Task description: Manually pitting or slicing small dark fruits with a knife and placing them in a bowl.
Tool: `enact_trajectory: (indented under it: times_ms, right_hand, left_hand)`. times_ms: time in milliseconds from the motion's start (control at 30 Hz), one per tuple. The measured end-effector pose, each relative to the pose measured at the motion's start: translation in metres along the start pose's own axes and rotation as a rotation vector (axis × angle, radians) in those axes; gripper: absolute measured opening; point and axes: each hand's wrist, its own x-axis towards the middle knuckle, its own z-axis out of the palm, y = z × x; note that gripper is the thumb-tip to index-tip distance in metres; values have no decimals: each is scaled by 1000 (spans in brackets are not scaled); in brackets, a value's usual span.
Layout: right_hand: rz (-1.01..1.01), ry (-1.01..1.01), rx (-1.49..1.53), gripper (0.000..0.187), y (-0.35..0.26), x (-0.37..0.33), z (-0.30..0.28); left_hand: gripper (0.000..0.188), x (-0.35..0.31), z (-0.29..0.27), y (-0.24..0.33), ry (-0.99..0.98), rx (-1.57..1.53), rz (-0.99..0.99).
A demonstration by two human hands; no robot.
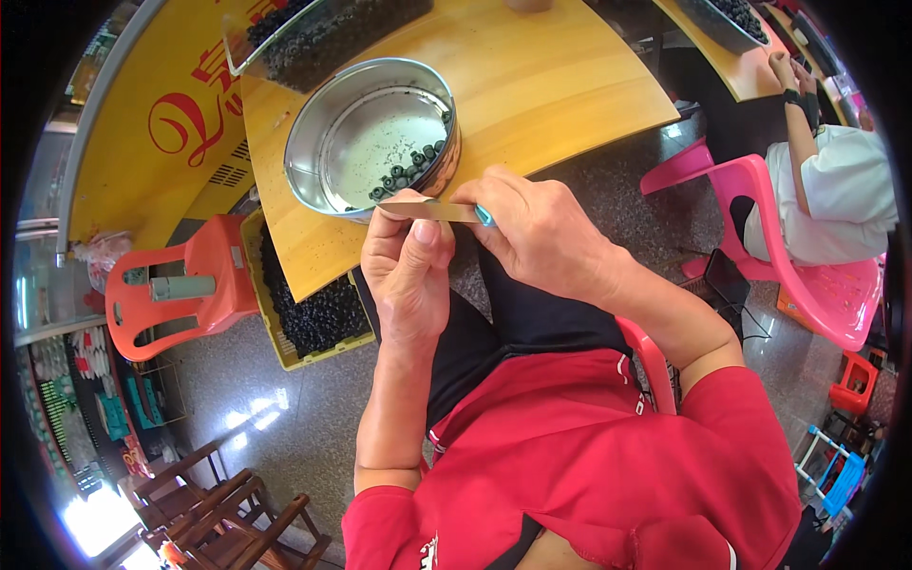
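Note:
My right hand [551,228] is wrapped round the teal handle of a small knife [442,212], its flat metal blade pointing left. Below the blade's tip end, my left hand [410,275] is closed, thumb against fingers; what it pinches, if anything, is hidden behind the blade and fingertips. Just beyond both hands, a round metal tin [304,180] stands at the table's near edge. Small black ring-shaped pieces [410,169] with holes are heaped along its right, near side, and dark crumbs dot its bottom.
The tin is on a yellow wooden table [532,85]. Behind it, a clear bin [332,43] holds many black pieces. A yellow crate [318,313] of black pieces sits on the floor beside an orange chair [180,285]. At right, another person [826,190] sits on a pink chair [760,190].

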Motion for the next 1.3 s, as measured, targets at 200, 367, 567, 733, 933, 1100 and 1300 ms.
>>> enact_trajectory:
  times_ms: [200,367,567,733,933,1100,1300]
  right_hand:
    - [157,3,-32,11,12,-9,9]
    - [295,36,542,18,-22,11,-1]
    - [497,7,877,20,-30,16,-1]
    - [595,39,979,21,-31,14,3]
    - [551,-27,698,20,-25,6,11]
    - [761,-62,793,24,12,-11,-10]
    - [933,178,934,32,52,-5,-28]
  left_hand:
    - [20,-10,10,16,-107,-26,93]
    - [15,-16,2,10,28,21,92]
    - [16,-15,-2,3,25,143,188]
    - [17,-19,2,2,49,211,237]
    - [16,-39,-23,25,-29,-238,-59]
    - [17,-78,-107,51,375,-323,-181]
    - [22,-106,-291,67,855,-366,-65]
